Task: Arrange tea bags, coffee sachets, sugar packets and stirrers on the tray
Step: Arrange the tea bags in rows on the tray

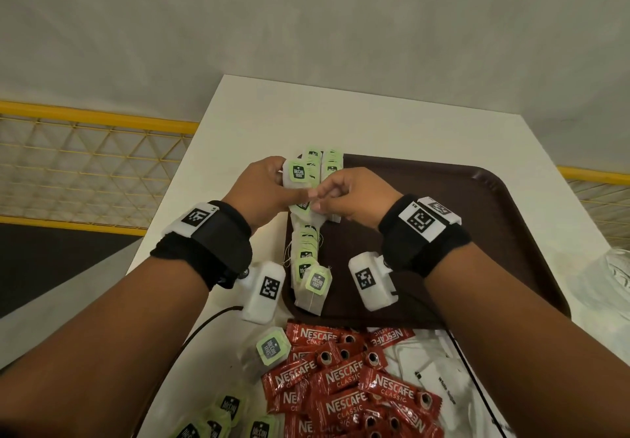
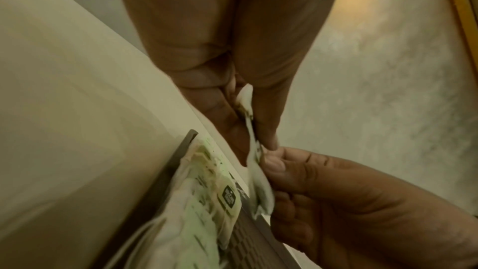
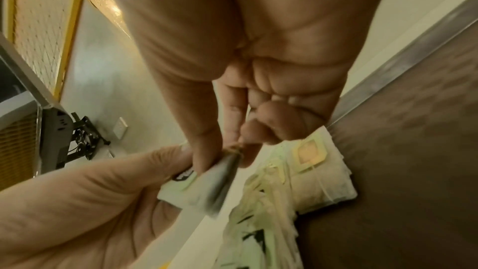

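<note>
White tabletop (image 1: 238, 123), glossy brown plastic tray (image 1: 460, 219): left hand (image 1: 262, 188) grips flat papery green-tagged tea bags (image 1: 298, 178); right hand (image 1: 354, 198) pinches one.

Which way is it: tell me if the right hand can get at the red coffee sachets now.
Probably not at once. The right hand pinches a tea bag together with the left hand over the tray. The coffee sachets lie uncovered near the body, so once freed it likely could.
</note>
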`<state>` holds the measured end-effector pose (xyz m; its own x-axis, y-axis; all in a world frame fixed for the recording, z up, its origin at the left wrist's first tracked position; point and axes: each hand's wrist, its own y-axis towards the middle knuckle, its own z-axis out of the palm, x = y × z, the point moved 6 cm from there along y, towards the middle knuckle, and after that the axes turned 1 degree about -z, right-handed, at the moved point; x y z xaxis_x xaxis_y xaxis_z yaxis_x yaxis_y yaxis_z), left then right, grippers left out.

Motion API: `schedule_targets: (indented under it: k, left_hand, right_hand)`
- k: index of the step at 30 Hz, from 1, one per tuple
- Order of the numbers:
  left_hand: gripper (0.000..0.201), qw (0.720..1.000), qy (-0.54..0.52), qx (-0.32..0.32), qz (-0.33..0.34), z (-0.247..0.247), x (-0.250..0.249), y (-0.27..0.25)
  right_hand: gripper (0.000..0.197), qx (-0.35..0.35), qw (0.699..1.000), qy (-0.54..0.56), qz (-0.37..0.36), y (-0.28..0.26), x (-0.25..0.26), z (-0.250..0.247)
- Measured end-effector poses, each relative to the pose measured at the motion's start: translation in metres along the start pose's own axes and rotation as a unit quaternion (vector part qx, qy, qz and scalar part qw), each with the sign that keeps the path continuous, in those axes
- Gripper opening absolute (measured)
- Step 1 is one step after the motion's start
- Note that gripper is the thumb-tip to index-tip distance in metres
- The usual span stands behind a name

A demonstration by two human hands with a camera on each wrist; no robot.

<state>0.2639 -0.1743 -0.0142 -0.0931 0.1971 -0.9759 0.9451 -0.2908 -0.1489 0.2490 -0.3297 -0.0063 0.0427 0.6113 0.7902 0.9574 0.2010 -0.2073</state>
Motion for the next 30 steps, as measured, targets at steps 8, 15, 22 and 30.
schedule_targets:
  k: [8, 15, 22, 30]
  left_hand:
    - [0.017, 0.993, -0.100, -0.031, -0.053, -0.001, 0.010, -0.001]
    - [0.035, 0.997, 0.028, -0.052, -0.050, -0.009, 0.013, -0.002]
    - [0.032, 0.994, 0.058, -0.057, -0.069, -0.013, 0.016, -0.008]
    - [0.022, 0.996, 0.076, -0.022, -0.048, -0.011, 0.014, -0.016]
  right_hand:
    - [0.012, -0.029, 0.970, 0.204, 0.125, -0.013, -0.041, -0.004]
    - [0.013, -0.060, 0.946, 0.226, 0.226, -0.013, -0.066, -0.001]
    - [0.016, -0.043, 0.971, 0.082, 0.222, -0.006, -0.051, 0.001]
    - [0.013, -0.078, 0.982, 0.032, 0.167, -0.010, -0.041, -0.010]
